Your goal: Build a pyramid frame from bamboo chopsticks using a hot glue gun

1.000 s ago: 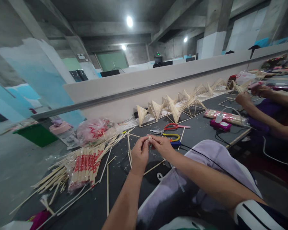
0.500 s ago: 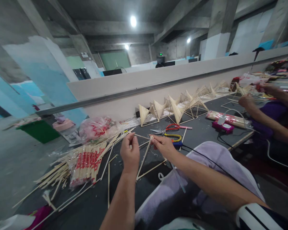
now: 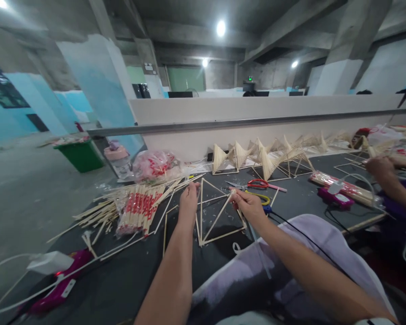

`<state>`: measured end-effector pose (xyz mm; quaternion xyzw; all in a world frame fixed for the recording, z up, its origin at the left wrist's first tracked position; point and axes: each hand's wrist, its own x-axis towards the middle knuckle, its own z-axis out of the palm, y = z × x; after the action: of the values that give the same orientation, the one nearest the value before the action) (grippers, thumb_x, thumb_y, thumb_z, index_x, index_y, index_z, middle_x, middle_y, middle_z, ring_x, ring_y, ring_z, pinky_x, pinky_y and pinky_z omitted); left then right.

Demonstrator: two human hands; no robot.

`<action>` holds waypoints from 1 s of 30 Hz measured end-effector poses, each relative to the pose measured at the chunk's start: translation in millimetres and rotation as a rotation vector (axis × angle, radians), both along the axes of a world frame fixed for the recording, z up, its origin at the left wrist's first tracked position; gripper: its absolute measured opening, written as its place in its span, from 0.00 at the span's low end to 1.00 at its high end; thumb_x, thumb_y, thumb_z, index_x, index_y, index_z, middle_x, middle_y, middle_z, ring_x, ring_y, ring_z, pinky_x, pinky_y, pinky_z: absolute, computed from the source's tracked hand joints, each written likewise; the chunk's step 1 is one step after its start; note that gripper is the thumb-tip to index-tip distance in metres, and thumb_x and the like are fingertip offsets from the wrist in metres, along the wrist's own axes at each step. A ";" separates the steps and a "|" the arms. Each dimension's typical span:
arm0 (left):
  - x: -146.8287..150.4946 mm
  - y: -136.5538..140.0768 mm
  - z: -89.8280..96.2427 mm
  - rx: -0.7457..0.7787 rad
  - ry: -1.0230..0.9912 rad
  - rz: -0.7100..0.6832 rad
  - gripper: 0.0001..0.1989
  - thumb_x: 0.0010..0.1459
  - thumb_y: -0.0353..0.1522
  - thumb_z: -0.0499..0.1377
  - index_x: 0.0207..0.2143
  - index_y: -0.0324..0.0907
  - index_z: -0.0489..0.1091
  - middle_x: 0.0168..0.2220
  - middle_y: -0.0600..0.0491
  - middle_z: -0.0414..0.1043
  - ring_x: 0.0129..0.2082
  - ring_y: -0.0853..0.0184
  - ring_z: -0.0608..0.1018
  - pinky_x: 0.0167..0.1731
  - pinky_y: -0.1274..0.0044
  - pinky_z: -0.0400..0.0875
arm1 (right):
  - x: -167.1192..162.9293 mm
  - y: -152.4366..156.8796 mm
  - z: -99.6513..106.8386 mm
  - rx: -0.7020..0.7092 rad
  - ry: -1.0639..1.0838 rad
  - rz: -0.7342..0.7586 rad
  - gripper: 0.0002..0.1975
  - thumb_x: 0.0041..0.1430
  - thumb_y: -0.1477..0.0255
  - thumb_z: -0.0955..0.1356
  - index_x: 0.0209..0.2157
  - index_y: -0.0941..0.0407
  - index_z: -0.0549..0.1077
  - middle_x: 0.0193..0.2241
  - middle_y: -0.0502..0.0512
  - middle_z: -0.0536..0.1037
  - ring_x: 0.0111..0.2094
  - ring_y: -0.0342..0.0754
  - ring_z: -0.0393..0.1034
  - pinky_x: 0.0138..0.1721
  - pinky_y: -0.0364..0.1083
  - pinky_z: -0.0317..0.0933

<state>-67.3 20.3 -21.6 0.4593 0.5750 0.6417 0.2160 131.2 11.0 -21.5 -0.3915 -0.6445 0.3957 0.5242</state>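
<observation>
My right hand [image 3: 250, 206] pinches one corner of a frame of thin wooden sticks [image 3: 218, 216], and its fingers hide part of that joint. The frame stands tilted above the dark table, its lower corner near the tabletop. Close beside the frame's upper left corner, my left hand [image 3: 188, 203] is raised with its fingers loosely extended; I see no stick between them. Just behind my right hand lie red-handled scissors [image 3: 257, 183] and a yellow-handled tool [image 3: 263, 198].
Packets of sticks [image 3: 140, 207] and loose sticks [image 3: 94, 215] lie at left, near a purple power strip [image 3: 59, 289]. Finished stick structures [image 3: 265, 164] line the back beneath the partition. Another purple power strip [image 3: 334, 198] lies at right, near a co-worker's hand [image 3: 380, 169].
The view has swung left, so surroundings appear farther right. My left hand's fingers have straightened and come away from the frame's upper corner, which now shows. My right hand keeps its pinch.
</observation>
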 end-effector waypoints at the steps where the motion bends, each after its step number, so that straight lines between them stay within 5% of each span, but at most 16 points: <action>1: -0.1 0.1 -1.0 0.004 -0.017 -0.005 0.26 0.57 0.48 0.44 0.36 0.38 0.72 0.35 0.46 0.75 0.33 0.62 0.75 0.33 0.71 0.69 | 0.3 -1.1 1.1 -0.004 -0.005 -0.002 0.23 0.51 0.55 0.64 0.39 0.59 0.76 0.29 0.56 0.77 0.21 0.44 0.66 0.25 0.45 0.65; 13: -5.6 -12.8 7.3 0.145 -0.100 0.075 0.21 0.57 0.45 0.47 0.39 0.40 0.72 0.40 0.48 0.73 0.42 0.64 0.72 0.45 0.71 0.62 | 7.0 -6.2 -2.5 0.002 -0.082 -0.037 0.23 0.51 0.57 0.65 0.39 0.60 0.75 0.31 0.57 0.77 0.23 0.45 0.68 0.26 0.46 0.66; 23: -4.5 -30.8 24.4 0.293 -0.414 0.150 0.18 0.57 0.43 0.48 0.40 0.42 0.70 0.40 0.50 0.71 0.40 0.68 0.71 0.41 0.75 0.63 | 10.0 -4.3 -9.1 -0.022 -0.076 -0.053 0.19 0.51 0.59 0.66 0.37 0.58 0.75 0.39 0.58 0.75 0.24 0.43 0.69 0.28 0.45 0.67; 30: -5.6 -27.6 24.7 0.346 -0.578 0.178 0.13 0.54 0.39 0.53 0.37 0.40 0.69 0.38 0.51 0.71 0.36 0.70 0.72 0.38 0.78 0.65 | 12.1 -2.4 -11.2 -0.004 -0.086 -0.058 0.18 0.51 0.59 0.66 0.35 0.59 0.75 0.33 0.57 0.77 0.24 0.43 0.68 0.28 0.45 0.66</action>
<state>-72.9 -7.3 3.1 0.2364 0.4105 0.8496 0.2320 143.2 8.5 -32.7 -0.4278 -0.6540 0.3645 0.5064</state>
